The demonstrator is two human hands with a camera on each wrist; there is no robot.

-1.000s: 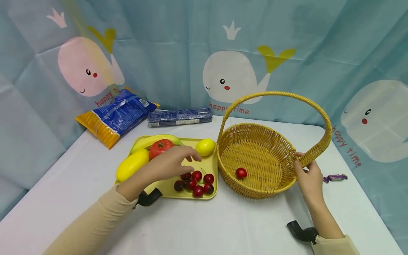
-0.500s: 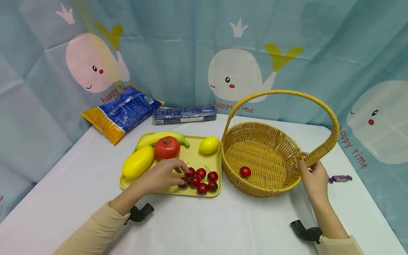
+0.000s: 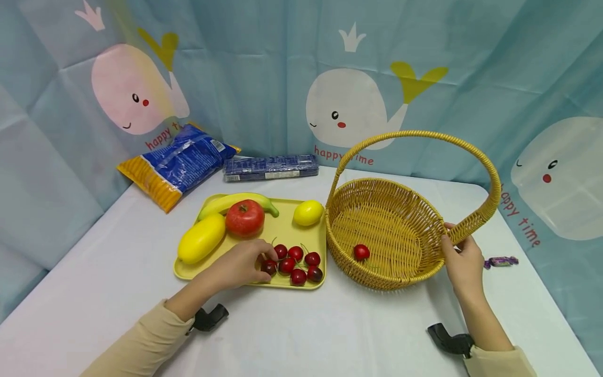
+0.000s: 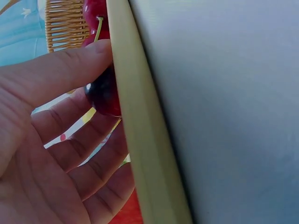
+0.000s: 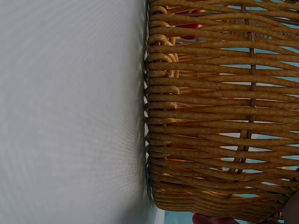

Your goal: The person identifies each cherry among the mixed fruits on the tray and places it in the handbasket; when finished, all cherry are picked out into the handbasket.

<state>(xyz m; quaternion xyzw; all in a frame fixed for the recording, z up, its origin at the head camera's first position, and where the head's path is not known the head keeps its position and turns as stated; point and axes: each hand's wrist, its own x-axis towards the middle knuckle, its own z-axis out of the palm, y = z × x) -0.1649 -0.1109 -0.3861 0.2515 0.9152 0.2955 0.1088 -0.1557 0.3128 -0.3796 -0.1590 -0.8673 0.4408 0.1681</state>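
On the yellow tray (image 3: pixel 188 269), my left hand (image 3: pixel 237 266) has its thumb and fingers around a dark cherry (image 4: pixel 105 95) at the left of the cherry cluster. The thumb tip lies by one side of it and the index finger by the other, in the left wrist view; the tray's rim hides part of the fruit. Several more red cherries (image 3: pixel 298 277) with stems lie beside it. My right hand (image 3: pixel 464 267) grips the rim of the wicker basket (image 3: pixel 383 284) at its right side, below the handle. Inside the basket lies a single cherry (image 3: pixel 361 252).
The tray also bears a red apple (image 3: pixel 245 218), a banana (image 3: pixel 235 199), a lemon (image 3: pixel 308 213) and a larger yellow fruit (image 3: pixel 201 238). Behind stand a blue snack bag (image 3: pixel 183 162) and a flat blue packet (image 3: pixel 271 168). A purple wrapped candy (image 3: pixel 501 262) lies right of the basket.
My left hand has come down from above the tray to the leftmost dark cherry, its fingers closing in around it. The right hand keeps its grip on the basket rim.
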